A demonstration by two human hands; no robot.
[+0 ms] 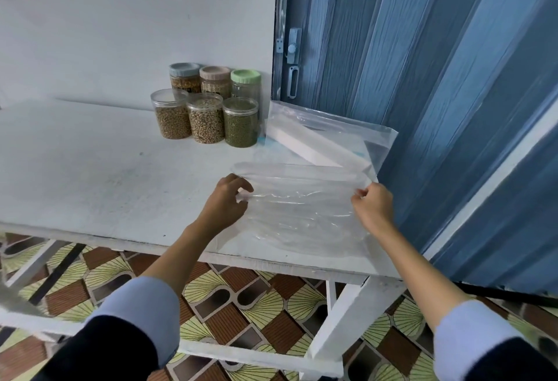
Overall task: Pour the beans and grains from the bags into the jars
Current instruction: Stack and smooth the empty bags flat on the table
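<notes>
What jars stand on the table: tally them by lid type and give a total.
Jars with coloured screw lids, grey, pink, green: 3
Jars with clear tops, two tan beans, one green beans: 3
Total: 6

dark navy sleeves (99,347) with pale blue cuffs (145,305) pushed up both forearms.

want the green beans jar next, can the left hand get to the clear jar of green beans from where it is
Probably yes: the clear jar of green beans stands at the front of the cluster with bare white table before it. The left hand must first release the clear plastic bag.
</notes>
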